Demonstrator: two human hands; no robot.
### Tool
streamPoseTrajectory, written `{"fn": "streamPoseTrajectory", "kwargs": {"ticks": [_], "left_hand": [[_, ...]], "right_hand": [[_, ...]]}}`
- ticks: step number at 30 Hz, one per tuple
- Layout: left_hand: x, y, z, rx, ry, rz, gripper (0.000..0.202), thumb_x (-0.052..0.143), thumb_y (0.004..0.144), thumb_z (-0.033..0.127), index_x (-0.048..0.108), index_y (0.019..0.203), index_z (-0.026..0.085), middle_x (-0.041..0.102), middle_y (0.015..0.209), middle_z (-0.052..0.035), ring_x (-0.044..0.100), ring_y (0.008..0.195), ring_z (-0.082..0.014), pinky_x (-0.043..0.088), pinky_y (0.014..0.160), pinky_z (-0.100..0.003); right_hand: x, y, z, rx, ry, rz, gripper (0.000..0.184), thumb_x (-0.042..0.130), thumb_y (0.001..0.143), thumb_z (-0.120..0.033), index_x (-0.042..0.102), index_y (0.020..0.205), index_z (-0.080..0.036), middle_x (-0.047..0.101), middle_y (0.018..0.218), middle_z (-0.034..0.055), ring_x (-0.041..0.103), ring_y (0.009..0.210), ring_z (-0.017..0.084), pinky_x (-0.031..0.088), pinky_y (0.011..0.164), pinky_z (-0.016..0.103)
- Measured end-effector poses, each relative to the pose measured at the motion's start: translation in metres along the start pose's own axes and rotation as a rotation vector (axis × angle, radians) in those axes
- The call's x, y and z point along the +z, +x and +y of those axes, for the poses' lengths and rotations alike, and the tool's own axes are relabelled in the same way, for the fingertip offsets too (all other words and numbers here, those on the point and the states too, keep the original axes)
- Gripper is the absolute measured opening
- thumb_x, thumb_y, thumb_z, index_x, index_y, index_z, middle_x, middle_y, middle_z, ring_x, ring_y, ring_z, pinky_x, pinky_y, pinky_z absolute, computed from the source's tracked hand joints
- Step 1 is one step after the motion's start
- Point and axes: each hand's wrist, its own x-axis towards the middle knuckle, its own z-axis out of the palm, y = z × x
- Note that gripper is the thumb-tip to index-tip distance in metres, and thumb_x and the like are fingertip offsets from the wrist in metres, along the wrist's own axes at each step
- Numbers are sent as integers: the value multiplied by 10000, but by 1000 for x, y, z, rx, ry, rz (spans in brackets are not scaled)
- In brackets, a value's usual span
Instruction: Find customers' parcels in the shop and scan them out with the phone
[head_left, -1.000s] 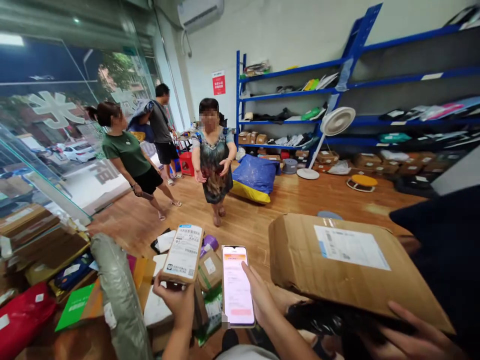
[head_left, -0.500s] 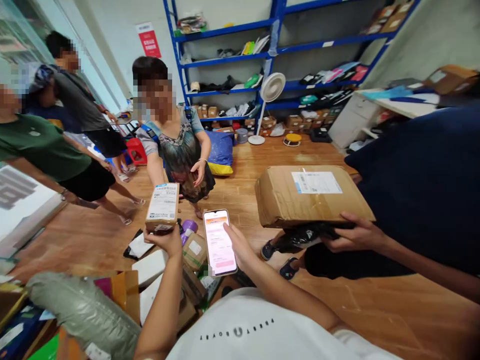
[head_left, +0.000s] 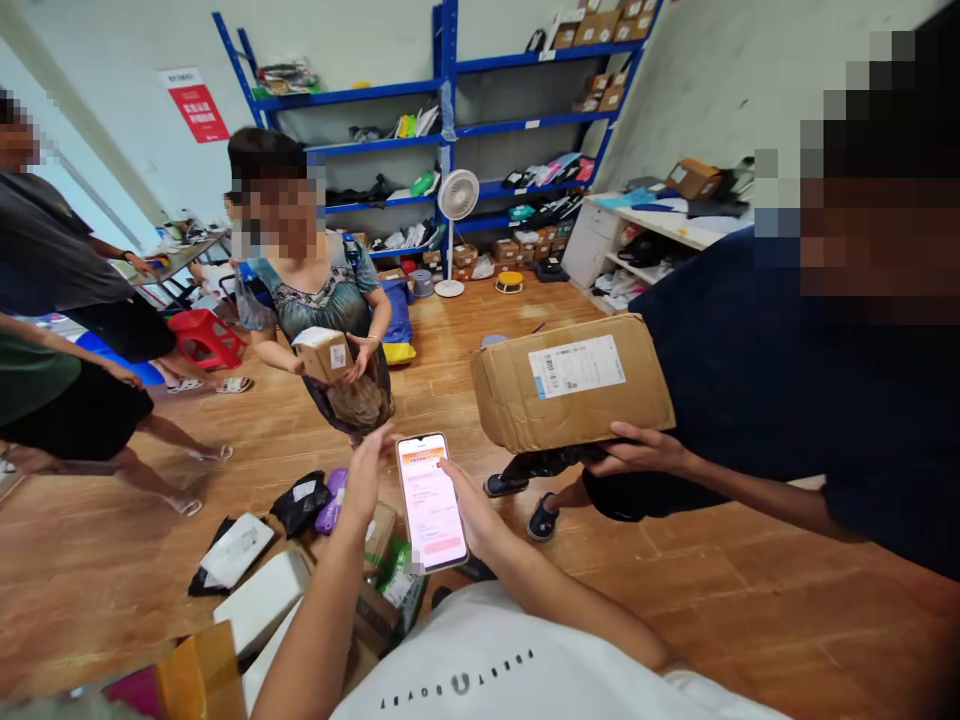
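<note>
My right hand [head_left: 474, 510] grips a smartphone [head_left: 433, 515] upright from its right side, thumb over the lit screen with a pink and orange page. My left hand [head_left: 369, 470] is raised just left of the phone, fingers stretched out and holding nothing. Beyond it, a person facing me holds a small cardboard box [head_left: 322, 357] in both hands. To my right, a person in a dark top supports a large cardboard box [head_left: 510, 395] with a white label, with something black beneath it.
Parcels lie on the floor below my left arm, among them a white box [head_left: 262, 605], a black bag [head_left: 300, 503] and a purple package [head_left: 332, 502]. Farther back stand blue shelves [head_left: 525, 128], a white fan [head_left: 458, 195] and a red stool [head_left: 206, 338]. More people stand at left.
My left hand has let go of the small box, which the facing person now holds nearer their body. That hand has come toward the phone. The view has turned right.
</note>
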Motion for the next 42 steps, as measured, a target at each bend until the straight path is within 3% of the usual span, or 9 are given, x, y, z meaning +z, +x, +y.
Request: {"fn": "streamPoseTrajectory", "kwargs": {"ticks": [2, 7, 16, 20, 27, 35, 42], "left_hand": [[19, -15, 4, -70, -24, -169, 540, 469, 809, 576, 676, 952, 98, 710, 948, -128, 638, 947, -267, 467, 885, -398], [44, -26, 3, -42, -8, -190, 381, 507, 791, 438, 708, 828, 117, 737, 871, -64, 641, 864, -227, 461, 816, -328], [76, -31, 6, -23, 32, -239, 361, 507, 767, 421, 703, 785, 118, 738, 835, -70, 647, 829, -222, 474, 795, -325], [99, -38, 10, 15, 86, -215, 342, 493, 773, 403, 693, 733, 129, 734, 790, -62, 638, 775, -209, 481, 750, -313], [144, -56, 16, 73, 100, -135, 351, 498, 782, 409, 700, 724, 128, 732, 777, -61, 639, 768, -214, 483, 729, -309], [200, -81, 6, 39, 99, -9, 337, 529, 773, 439, 662, 682, 143, 688, 688, -37, 596, 683, -186, 462, 680, -285], [247, -108, 6, 50, 99, 110, 303, 566, 718, 436, 652, 612, 165, 635, 582, -40, 562, 598, -192, 472, 646, -299]], "right_hand": [[-7, -1, -2, -18, 7, 10, 454, 728, 650, -546, 633, 895, -177, 739, 822, 39, 683, 811, 229, 497, 734, 322], [-22, -6, -9, 10, 26, 32, 451, 702, 674, -538, 641, 923, -166, 743, 859, 64, 679, 908, 267, 501, 787, 365], [-48, -16, -25, -61, 37, 67, 427, 735, 651, -498, 648, 922, -181, 741, 852, 55, 680, 872, 254, 504, 774, 353], [-67, -21, -37, -65, 58, 51, 385, 681, 706, -504, 649, 891, -168, 743, 845, 57, 672, 907, 253, 498, 818, 356], [-104, -31, -68, -44, 60, -31, 415, 669, 722, -489, 645, 999, -181, 745, 871, 50, 676, 907, 253, 498, 824, 364], [-148, -50, -107, 12, -18, -68, 446, 704, 648, -529, 618, 924, -190, 740, 826, 39, 684, 777, 242, 496, 701, 333], [-187, -66, -131, 82, -71, -127, 502, 741, 618, -551, 618, 958, -203, 737, 841, 34, 684, 770, 226, 493, 703, 323]]}}
